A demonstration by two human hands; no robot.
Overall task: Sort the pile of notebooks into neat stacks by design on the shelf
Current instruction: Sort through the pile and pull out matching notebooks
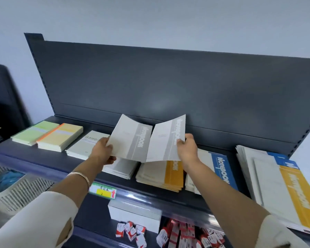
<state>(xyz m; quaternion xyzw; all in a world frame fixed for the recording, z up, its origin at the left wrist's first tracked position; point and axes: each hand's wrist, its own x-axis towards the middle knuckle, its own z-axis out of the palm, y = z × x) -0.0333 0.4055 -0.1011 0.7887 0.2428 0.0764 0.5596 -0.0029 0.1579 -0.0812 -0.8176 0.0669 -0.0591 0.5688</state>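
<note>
"Two items in hand; enter them."

"Item one: left hand (102, 149), fingers and thumb pinching the near left edge of a grey notebook (131, 138). Item two: right hand (186, 149), pinching the right edge of a second grey notebook (166, 140). Both are held clear above the shelf (48, 154), inner edges meeting, long axes running away toward the back panel (168, 86), covers sagging a little."

"Destination?"

"Grey stack (120, 169), directly beneath the left-hand copy, long axis roughly matching. Left hand is nearer: a straight lowering, by my reckoning. The right-hand copy hangs over the yellow-band stack (172, 178), wrong design, so it likely needs to shift leftward first."

"Surroundings?"

"Blue-band stack (222, 170) just right of the yellow one; unsorted pile (268, 185) further right, fanned and overhanging the shelf front. Three pale stacks well to the left. Nothing stands between the grip and the grey stack."
</note>
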